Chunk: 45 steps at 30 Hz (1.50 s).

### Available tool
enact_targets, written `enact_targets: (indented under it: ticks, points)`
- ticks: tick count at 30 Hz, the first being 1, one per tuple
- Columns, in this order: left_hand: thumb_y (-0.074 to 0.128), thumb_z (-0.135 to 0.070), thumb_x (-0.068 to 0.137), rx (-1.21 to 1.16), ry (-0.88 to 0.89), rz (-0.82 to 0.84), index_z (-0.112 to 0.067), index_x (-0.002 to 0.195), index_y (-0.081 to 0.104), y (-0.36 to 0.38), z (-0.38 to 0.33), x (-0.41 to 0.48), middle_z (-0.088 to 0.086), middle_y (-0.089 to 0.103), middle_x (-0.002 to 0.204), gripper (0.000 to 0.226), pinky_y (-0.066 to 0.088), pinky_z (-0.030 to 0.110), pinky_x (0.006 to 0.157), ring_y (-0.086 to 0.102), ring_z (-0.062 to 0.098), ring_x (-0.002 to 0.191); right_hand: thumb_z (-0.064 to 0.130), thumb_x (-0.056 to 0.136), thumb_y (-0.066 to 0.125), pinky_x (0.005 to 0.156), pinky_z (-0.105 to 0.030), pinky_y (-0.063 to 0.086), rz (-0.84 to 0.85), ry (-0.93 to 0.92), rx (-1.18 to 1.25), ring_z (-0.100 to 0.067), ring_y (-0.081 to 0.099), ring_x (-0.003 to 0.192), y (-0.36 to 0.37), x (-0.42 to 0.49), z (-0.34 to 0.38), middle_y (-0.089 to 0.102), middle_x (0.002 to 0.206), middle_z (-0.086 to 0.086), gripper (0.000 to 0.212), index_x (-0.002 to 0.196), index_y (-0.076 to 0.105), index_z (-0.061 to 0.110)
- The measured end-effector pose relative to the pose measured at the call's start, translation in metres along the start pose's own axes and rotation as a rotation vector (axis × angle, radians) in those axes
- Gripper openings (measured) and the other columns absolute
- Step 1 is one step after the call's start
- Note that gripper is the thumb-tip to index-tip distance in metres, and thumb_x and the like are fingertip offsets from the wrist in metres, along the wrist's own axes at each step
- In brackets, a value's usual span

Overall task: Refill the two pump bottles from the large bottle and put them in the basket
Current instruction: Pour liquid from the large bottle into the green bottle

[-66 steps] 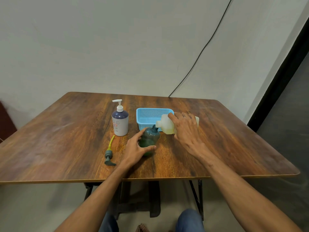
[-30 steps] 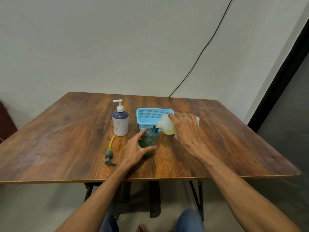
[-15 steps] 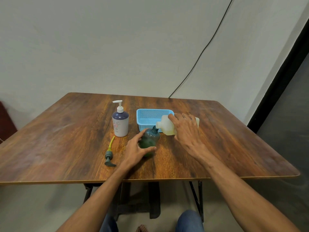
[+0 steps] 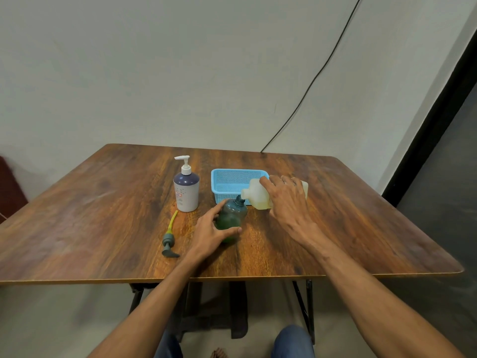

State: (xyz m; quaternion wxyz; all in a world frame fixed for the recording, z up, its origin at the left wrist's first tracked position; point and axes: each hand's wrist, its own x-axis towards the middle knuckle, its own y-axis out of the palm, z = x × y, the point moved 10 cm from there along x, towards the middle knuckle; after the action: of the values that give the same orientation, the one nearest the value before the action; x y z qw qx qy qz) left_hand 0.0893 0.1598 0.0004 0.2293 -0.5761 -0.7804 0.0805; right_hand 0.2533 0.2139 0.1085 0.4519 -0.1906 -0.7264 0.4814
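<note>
My left hand [image 4: 209, 235] grips the dark green pump bottle [image 4: 230, 215], which stands on the table with its pump head off. My right hand [image 4: 286, 200] holds the large pale bottle [image 4: 256, 196] tipped on its side, its mouth right at the green bottle's open neck. Yellowish liquid sits in the lower part of the large bottle. The green bottle's removed pump [image 4: 169, 235], with a yellow tube, lies on the table to the left. A white and purple pump bottle [image 4: 186, 189] stands upright further back, pump on. The blue basket [image 4: 224, 177] sits behind the green bottle.
The wooden table [image 4: 103, 215] ends close to me along its front edge. A black cable [image 4: 309, 83] runs down the wall behind. My knees show under the table.
Almost nothing differs. Both hands hold the same pose, with the large bottle tipped against the green bottle's neck throughout.
</note>
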Motion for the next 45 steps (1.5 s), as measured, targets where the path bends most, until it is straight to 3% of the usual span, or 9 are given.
enact_targets:
  ticks: [9,20,24,31,45]
  points:
    - [0.087,-0.034,0.075,0.003,-0.016,0.006,-0.025,0.154,0.037,0.0005,0.0020,0.0004,0.003,0.051,0.150,0.094,0.044,0.035,0.112,0.049,0.015,0.132,0.014,0.062,0.088,0.099,-0.054,0.042,-0.005,-0.003,-0.010,-0.037,0.060,0.111,0.0006,-0.0001,0.0001,0.064,0.127,-0.013,0.077,0.131,0.055,0.019]
    - [0.087,-0.031,0.076,0.002,-0.009,0.000,-0.021,0.154,0.037,-0.0006,-0.0026,-0.0014,0.004,0.051,0.149,0.093,0.043,0.033,0.110,0.048,0.012,0.130,0.010,0.063,0.085,0.099,-0.053,0.041,-0.003,-0.003,-0.012,-0.037,0.060,0.110,-0.0010,0.0005,0.0005,0.065,0.125,-0.012,0.074,0.130,0.055,0.018]
    - [0.087,-0.027,0.076,-0.007,-0.005,-0.004,-0.021,0.154,0.037,-0.0012,-0.0047,-0.0031,0.003,0.052,0.148,0.092,0.040,0.023,0.104,0.046,0.006,0.125,0.009,0.062,0.085,0.097,-0.053,0.041,-0.004,-0.006,-0.020,-0.037,0.060,0.109,-0.0007,0.0009,0.0005,0.065,0.124,-0.012,0.073,0.128,0.055,0.020]
    - [0.086,-0.027,0.077,-0.009,-0.008,-0.003,-0.022,0.153,0.037,-0.0014,-0.0052,-0.0034,0.003,0.052,0.148,0.091,0.038,0.020,0.101,0.046,0.005,0.123,0.009,0.059,0.087,0.095,-0.053,0.043,-0.022,-0.009,-0.022,-0.036,0.061,0.105,-0.0015,0.0016,0.0016,0.066,0.121,-0.012,0.075,0.126,0.056,0.020]
    - [0.087,-0.029,0.076,0.000,-0.001,-0.013,-0.023,0.153,0.037,-0.0017,-0.0056,-0.0031,0.004,0.050,0.151,0.092,0.039,0.025,0.105,0.044,0.006,0.125,0.012,0.066,0.086,0.101,-0.055,0.040,-0.007,-0.010,-0.022,-0.037,0.059,0.112,-0.0018,0.0008,0.0017,0.063,0.129,-0.013,0.074,0.132,0.053,0.019]
